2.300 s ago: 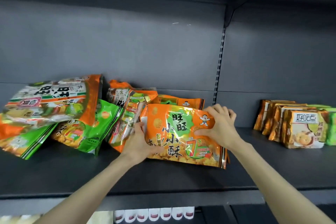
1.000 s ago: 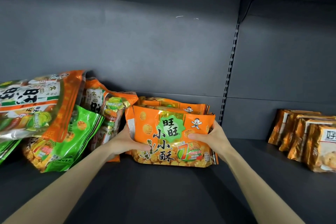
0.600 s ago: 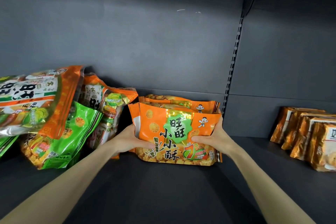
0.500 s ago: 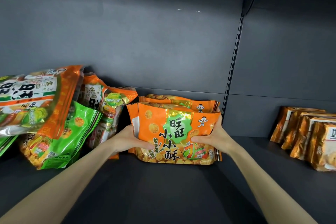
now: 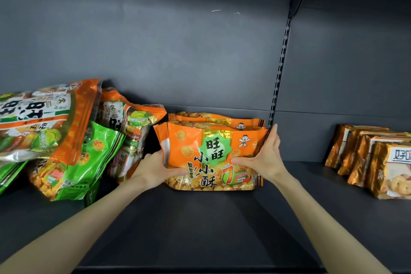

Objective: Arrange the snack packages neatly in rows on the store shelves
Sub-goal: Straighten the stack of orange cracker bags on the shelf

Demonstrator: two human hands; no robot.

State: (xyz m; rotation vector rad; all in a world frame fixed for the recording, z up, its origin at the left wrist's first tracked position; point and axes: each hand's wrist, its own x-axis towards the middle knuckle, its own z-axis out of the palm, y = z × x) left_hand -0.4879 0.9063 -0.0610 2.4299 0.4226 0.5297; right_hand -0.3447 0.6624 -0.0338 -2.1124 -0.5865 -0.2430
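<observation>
The front orange bag (image 5: 211,158) stands upright in the middle of the dark shelf (image 5: 200,229), its printed face turned toward the near edge and its base resting on the shelf. The left hand (image 5: 155,169) has its grip on the bag's lower left edge: the thumb lies across the front and the fingers pass out of sight behind the edge. The right hand (image 5: 264,158) grasps the right edge, thumb pressed on the front beside the large red "7", fingers stretched upward along the bag's side. Just behind, touching it, more orange bags (image 5: 213,119) of the same kind stand in a row toward the grey back panel (image 5: 155,51); how many I cannot tell. To the left lies a loose heap: a green bag (image 5: 73,167) leans at the near side, a large orange and white bag (image 5: 37,118) lies tilted on top of it, and a tilted orange bag (image 5: 126,131) sits between these and the left hand. Well apart on the right, past the slotted upright (image 5: 280,69), golden-brown packs (image 5: 367,158) stand in a row, one behind another.
</observation>
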